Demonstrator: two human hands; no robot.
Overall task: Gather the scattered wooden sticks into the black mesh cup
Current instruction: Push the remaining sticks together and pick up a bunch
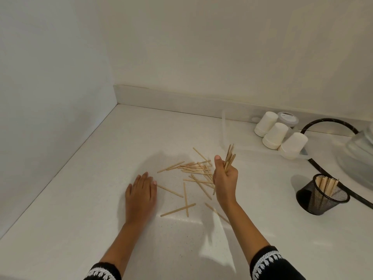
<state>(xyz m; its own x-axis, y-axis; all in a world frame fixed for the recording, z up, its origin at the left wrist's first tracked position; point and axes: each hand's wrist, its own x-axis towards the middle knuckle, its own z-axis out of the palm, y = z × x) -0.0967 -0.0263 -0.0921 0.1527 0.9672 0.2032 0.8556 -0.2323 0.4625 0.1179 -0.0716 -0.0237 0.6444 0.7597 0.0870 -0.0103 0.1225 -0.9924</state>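
Several pale wooden sticks (193,170) lie scattered on the white counter (80,199), most in a loose heap near its middle. My right hand (225,178) is raised over the heap's right side and grips a small bundle of sticks (230,156) that points upward. My left hand (140,194) rests flat on the counter, fingers straight, just left of a single stick (170,191). The black mesh cup (321,195) stands to the right, apart from both hands, with several sticks upright inside it.
Stacks of white paper cups (276,134) lie on their sides at the back right beside a lidded jar (287,118). A black cable (323,122) curves round behind the mesh cup. A glass vessel (361,150) sits at the right edge. Walls close the left and back.
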